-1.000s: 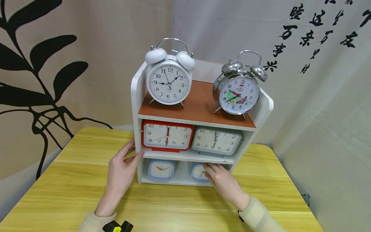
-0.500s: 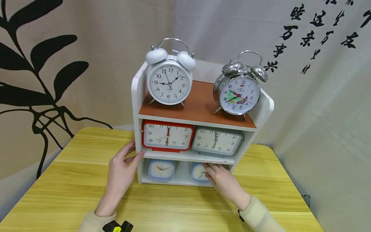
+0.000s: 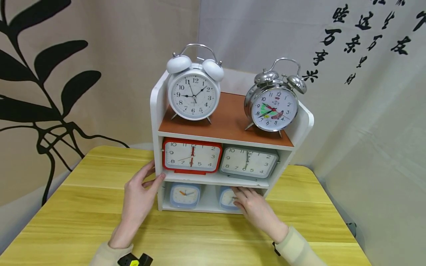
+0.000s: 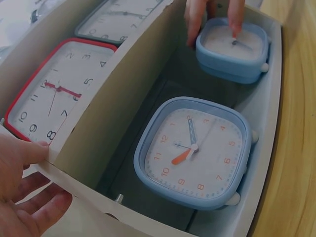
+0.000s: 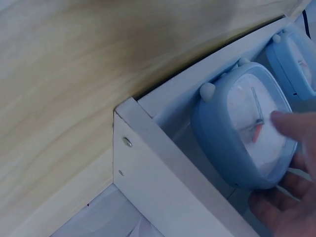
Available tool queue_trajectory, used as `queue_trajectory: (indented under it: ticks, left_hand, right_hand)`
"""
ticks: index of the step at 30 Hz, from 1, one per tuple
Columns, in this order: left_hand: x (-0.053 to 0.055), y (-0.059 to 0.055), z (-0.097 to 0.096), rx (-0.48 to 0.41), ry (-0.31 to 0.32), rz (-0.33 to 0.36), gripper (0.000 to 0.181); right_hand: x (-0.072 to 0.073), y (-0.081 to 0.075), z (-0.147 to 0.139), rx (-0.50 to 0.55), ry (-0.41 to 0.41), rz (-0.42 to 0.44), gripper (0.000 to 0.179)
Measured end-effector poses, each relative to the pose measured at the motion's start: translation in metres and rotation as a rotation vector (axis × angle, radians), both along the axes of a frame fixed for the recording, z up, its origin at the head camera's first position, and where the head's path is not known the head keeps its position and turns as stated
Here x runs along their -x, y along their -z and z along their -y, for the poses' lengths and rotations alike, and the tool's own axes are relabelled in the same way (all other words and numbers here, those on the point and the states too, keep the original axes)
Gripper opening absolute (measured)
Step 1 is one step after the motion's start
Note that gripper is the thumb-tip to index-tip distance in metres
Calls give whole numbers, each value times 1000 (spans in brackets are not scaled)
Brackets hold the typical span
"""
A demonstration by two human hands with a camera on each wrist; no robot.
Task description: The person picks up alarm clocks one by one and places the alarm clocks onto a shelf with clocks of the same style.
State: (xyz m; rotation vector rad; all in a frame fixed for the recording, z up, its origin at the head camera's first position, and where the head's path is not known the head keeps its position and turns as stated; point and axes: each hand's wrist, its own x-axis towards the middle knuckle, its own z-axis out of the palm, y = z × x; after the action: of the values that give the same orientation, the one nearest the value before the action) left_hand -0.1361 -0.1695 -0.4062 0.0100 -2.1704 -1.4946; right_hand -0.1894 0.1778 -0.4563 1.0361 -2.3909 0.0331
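My left hand (image 3: pixel 138 194) holds the left side of a white shelf unit (image 3: pixel 155 107), thumb at the front edge and fingers along the outer side. My right hand (image 3: pixel 257 208) reaches into the bottom compartment and grips the right-hand light blue alarm clock (image 5: pixel 242 133), its thumb against the face and other fingers curled at the far side. Part of that clock is hidden by the hand in the head view. A matching blue alarm clock (image 4: pixel 195 153) stands to its left in the same compartment, facing out.
Above sit a red-framed clock (image 3: pixel 192 157) and a grey-framed clock (image 3: pixel 249 162). On the brown top stand a white twin-bell alarm clock (image 3: pixel 194 94) and a silver one (image 3: pixel 274 109). The unit rests on a wooden table (image 3: pixel 199 236), with printed curtains (image 3: pixel 116 74) behind.
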Motion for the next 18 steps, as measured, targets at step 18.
queue_trajectory:
  ticks: [18]
  left_hand:
    - [-7,1,19,200,6,22,76]
  right_hand:
    - [-36,-48,-23,454,-395,-427,62]
